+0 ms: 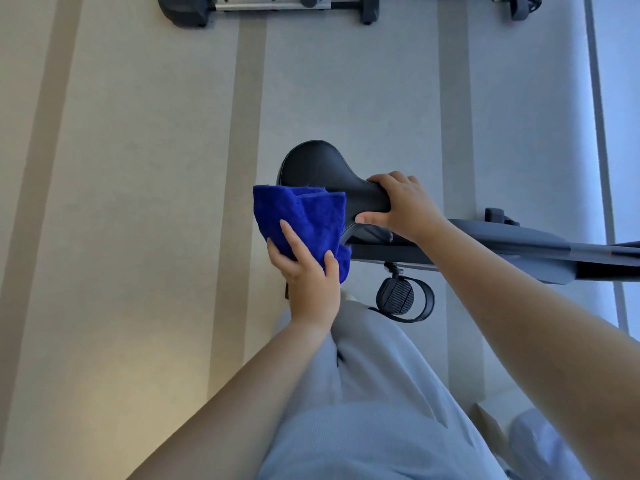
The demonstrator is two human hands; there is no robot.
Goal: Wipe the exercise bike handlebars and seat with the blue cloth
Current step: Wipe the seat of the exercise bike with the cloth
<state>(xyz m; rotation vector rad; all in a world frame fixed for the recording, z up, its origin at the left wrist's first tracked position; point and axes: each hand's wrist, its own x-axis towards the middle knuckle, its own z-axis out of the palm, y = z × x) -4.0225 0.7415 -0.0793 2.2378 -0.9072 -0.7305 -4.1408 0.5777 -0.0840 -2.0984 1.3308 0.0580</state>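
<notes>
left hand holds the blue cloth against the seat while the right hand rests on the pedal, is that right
Not quite. In the head view the right hand grips the narrow end of the seat, not the pedal, which hangs lower down, untouched. The rest holds: the left hand holds the blue cloth against the seat.

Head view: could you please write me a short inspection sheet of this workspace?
Surface: pale striped floor.
Job's things: black seat; blue cloth bunched against its near edge; handlebars not in view.
Clutter: nothing seen.
Hands: left hand grips the blue cloth; right hand grips the seat's narrow end.
Cables: nothing seen.
Surroundings: bike frame and strapped pedal below the seat; another machine's base at the top edge.
</notes>
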